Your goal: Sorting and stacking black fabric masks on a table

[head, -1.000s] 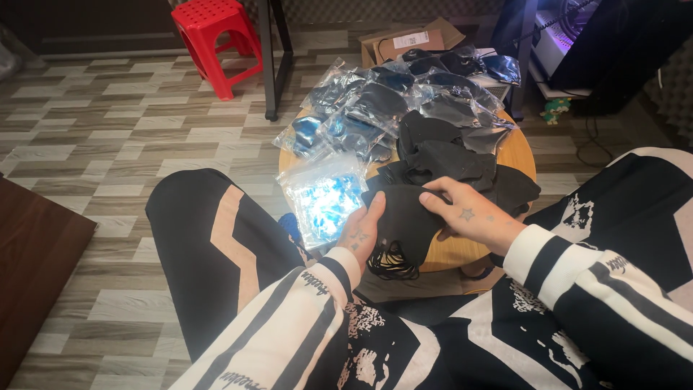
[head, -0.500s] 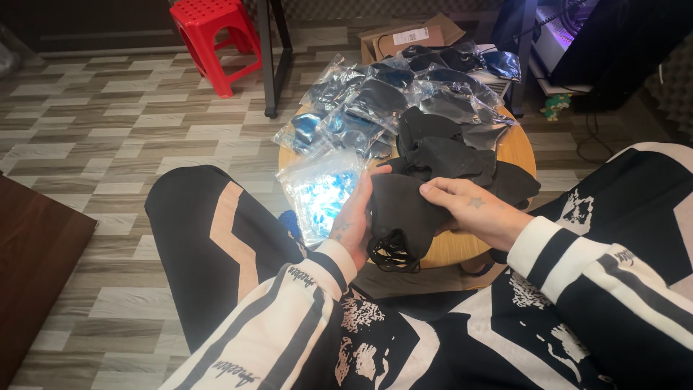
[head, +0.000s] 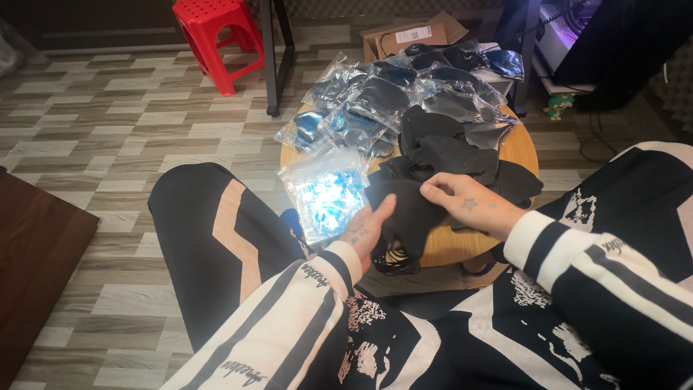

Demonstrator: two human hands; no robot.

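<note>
Black soft fabric mask (head: 408, 217) is pinched between the left hand (head: 368, 227) and right hand (head: 465, 206) at the round wooden bench (head: 523, 155) edge, so the dangling loops could probably get snagged, or the crinkly clear bag (head: 325, 195) knocked floorward.

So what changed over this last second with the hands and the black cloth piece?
The right hand flattened from a pinch and slid left across the black cloth piece. The left hand opened a little under it, fingers now stretched along its edge. Both hands kept hold throughout. The clear bag, packed pile and round table stayed put.
</note>
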